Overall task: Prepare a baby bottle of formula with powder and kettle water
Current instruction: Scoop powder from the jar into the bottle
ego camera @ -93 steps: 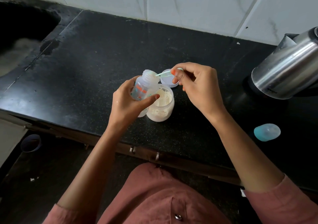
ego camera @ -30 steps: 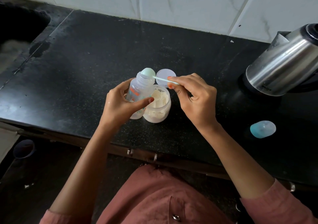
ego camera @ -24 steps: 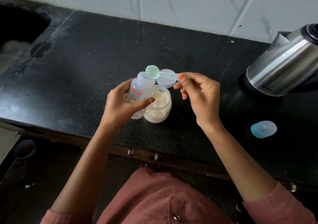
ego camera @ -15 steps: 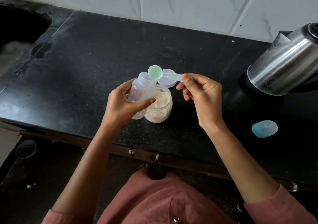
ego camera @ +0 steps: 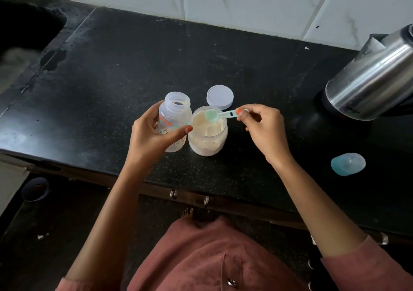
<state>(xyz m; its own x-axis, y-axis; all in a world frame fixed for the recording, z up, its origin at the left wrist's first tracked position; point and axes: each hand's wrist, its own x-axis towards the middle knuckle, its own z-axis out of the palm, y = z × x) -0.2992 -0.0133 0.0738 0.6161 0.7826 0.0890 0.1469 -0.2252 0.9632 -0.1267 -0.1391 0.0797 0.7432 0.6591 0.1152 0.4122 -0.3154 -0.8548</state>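
Note:
My left hand (ego camera: 152, 136) grips a clear baby bottle (ego camera: 173, 117) with orange print; its mouth is uncovered and it stands upright on the black counter (ego camera: 125, 67). Touching its right side is an uncovered jar of cream formula powder (ego camera: 207, 132). My right hand (ego camera: 263, 127) pinches the handle of a pale green scoop (ego camera: 212, 115), whose bowl hovers over the jar's mouth, just above the powder. The jar's white lid (ego camera: 220, 97) lies flat just behind the jar. A steel kettle (ego camera: 371, 83) stands at the far right.
A blue bottle cap (ego camera: 348, 164) lies on the counter at the right. A dark sink (ego camera: 24, 29) is at the far left. White wall tiles run behind the counter. Below the counter's front edge are drawer handles and a small cup (ego camera: 35, 189) on the floor.
The scoop was tipped at the bottle's mouth; since then my right hand has swung it right and down over the powder jar. My left hand still holds the bottle, which now stands straighter.

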